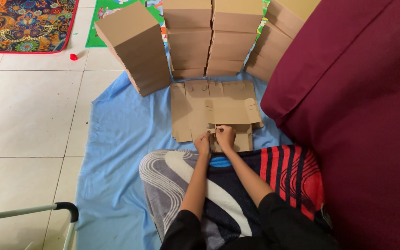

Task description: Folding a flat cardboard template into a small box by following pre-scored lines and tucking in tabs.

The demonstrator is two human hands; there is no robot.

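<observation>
1. Folding step, it seems: the left hand (203, 142) and right hand (226, 135) are both pinching a flap of the flat cardboard sheet (214, 111), lying just before the box stacks (188, 37).
2. Creasing it needs firm, even pressure.

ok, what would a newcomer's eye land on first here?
Probably the stacks of folded brown boxes lined up along the top, on the blue sheet. Next, the left hand and right hand together at centre, fingers pinching a tab on the flat cardboard blank. A big maroon cushion fills the right side.
</observation>
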